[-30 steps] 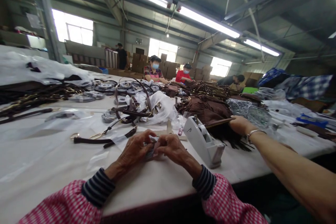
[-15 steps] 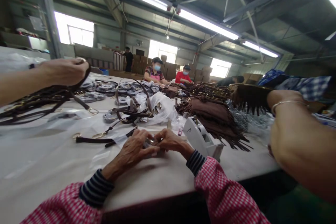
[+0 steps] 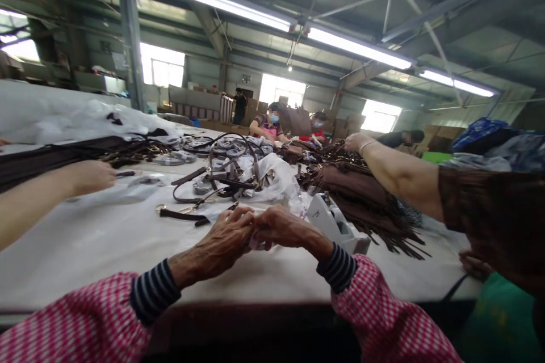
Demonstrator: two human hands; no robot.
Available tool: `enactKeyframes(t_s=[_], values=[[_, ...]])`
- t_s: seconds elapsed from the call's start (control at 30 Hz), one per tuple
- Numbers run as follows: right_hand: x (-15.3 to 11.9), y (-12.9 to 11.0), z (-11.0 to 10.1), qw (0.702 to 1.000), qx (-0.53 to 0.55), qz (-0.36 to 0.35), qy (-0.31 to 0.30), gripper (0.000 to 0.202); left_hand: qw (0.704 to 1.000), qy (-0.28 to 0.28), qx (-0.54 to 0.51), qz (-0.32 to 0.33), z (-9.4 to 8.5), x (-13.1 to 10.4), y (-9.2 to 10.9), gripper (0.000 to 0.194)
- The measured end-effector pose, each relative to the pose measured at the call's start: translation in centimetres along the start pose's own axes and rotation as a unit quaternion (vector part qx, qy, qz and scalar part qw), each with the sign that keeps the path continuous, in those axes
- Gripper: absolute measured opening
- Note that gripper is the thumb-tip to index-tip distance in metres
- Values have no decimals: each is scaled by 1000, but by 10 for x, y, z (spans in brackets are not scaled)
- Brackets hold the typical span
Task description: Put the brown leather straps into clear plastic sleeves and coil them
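My left hand (image 3: pixel 219 244) and my right hand (image 3: pixel 287 228) meet above the front of the table, fingers closed together. Between them a small pale object (image 3: pixel 256 243) shows only in part, too covered by fingers to name. Just beyond my left hand lies a dark brown strap (image 3: pixel 181 214) with gold-coloured metal rings. A white tape dispenser (image 3: pixel 334 224) stands right of my right hand. Behind both hands are clear plastic wrapping (image 3: pixel 281 178) and looped brown straps (image 3: pixel 232 139).
Brown fringed leather pieces (image 3: pixel 355 190) are stacked right of centre. A co-worker's arm (image 3: pixel 85 178) reaches in from the left. Another co-worker's arm (image 3: pixel 400 173) stretches across from the right to the pile. More people sit beyond the white table (image 3: pixel 106 261).
My view has swung left. My hands have drawn closer together, covering more of the small object. The right co-worker's arm now reaches to the pile; the left one has lowered.
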State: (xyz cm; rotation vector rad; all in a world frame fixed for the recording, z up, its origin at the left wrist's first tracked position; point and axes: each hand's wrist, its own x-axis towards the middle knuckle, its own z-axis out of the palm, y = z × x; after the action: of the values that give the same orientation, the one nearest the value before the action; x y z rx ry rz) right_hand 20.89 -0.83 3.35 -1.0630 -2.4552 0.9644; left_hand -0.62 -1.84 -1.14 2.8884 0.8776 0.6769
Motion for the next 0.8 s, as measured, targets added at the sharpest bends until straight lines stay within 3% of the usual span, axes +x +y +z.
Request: enactKeyframes(t_s=[0.13, 0.2, 0.3, 0.4, 0.53, 0.63, 0.73, 0.8], values=[[-7, -31, -3, 995, -75, -47, -35, 19, 999, -22, 41, -4, -18, -15, 8, 20], [-12, -44, 3, 983, -156, -96, -3, 13, 999, -20, 34, -11, -27, -23, 12, 16], [-19, -57, 18, 941, -281, -174, 77, 11, 999, -20, -34, -22, -42, -34, 19, 11], [-24, -65, 31, 917, -314, -212, 127, 17, 993, -21, -106, -52, -55, -42, 32, 13], [-29, -72, 34, 929, -279, -206, 128, 14, 987, 1, -137, -83, -65, -43, 46, 14], [-32, -76, 34, 935, -267, -176, 152, 14, 975, 38, -172, -132, -65, -37, 45, 17], [-34, -76, 42, 935, -262, -140, 192, 18, 944, 80, -247, -204, -64, -31, 37, 23], [-34, -72, 52, 936, -238, -124, 227, 25, 906, 85, -321, -262, -64, -30, 32, 27]])
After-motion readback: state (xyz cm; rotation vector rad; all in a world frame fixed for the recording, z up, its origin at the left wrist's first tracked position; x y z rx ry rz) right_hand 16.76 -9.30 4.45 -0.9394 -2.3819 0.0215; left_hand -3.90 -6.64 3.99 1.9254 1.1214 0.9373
